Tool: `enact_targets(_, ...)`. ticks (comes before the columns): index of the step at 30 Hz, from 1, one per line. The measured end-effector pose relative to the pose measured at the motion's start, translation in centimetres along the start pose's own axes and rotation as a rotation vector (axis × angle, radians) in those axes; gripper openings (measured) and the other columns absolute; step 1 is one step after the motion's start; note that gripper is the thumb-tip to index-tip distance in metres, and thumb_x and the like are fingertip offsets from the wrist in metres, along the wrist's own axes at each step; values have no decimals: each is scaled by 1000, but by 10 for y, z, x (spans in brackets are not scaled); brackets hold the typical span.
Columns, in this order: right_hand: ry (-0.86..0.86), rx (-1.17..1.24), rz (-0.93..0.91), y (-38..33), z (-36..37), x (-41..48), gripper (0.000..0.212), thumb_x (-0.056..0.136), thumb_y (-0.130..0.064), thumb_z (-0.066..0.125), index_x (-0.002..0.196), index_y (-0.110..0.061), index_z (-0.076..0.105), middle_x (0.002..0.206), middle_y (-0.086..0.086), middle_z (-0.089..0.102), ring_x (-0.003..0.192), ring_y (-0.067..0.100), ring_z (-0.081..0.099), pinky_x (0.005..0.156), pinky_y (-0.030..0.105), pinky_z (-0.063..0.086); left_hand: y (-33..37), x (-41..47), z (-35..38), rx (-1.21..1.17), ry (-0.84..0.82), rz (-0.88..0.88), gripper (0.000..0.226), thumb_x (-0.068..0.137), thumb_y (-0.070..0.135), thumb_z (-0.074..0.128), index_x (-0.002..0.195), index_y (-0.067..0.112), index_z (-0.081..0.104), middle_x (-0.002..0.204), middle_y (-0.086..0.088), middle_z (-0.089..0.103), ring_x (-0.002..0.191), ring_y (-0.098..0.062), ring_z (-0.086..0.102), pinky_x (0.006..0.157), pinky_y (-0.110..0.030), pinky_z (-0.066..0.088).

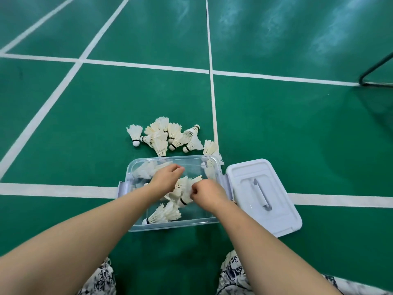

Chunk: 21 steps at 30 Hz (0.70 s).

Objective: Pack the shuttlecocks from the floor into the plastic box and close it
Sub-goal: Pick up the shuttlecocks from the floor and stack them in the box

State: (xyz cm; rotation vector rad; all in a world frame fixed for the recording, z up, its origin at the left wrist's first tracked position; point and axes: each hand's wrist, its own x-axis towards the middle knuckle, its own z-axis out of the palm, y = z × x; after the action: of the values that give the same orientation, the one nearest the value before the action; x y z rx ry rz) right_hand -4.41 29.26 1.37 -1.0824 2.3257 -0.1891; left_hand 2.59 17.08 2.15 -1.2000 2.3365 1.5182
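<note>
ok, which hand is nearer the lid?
Right. The right hand, gripping shuttlecocks, is over the box's right side, close to the lid; the left hand is over the box's middle, farther left.

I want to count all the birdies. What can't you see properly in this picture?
Head view:
- White feather shuttlecocks inside the clear plastic box: left hand and right hand cover some.
- Piled white feather shuttlecocks on the green floor: overlapping; box wall hides the nearest.
- Black metal frame: cut by right edge.
</note>
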Motion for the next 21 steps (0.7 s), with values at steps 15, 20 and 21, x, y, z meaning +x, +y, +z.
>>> enact_targets(15,-352,137,133,-2,45,29,14,88,-9,52,90,-6,66,99,15,66,86,22,56,81,32,50,-54,9,0,533,-330,-86,39,86,3,43,115,16,66,123,-4,65,114,-22,56,93,-25,43)
enact_targets(20,-492,-4,69,-3,44,24,32,92,-8,46,121,-2,60,124,17,60,97,24,53,92,31,45,-60,8,6,506,-439,-80,34,84,1,46,108,12,67,120,-4,65,108,-19,57,92,-24,42)
enact_targets(21,-520,7,60,-3,44,24,34,93,-8,46,123,-2,58,127,17,58,99,24,53,93,30,44,-59,8,8,540,-448,-66,34,85,2,45,109,12,67,122,-3,64,111,-19,56,93,-24,41)
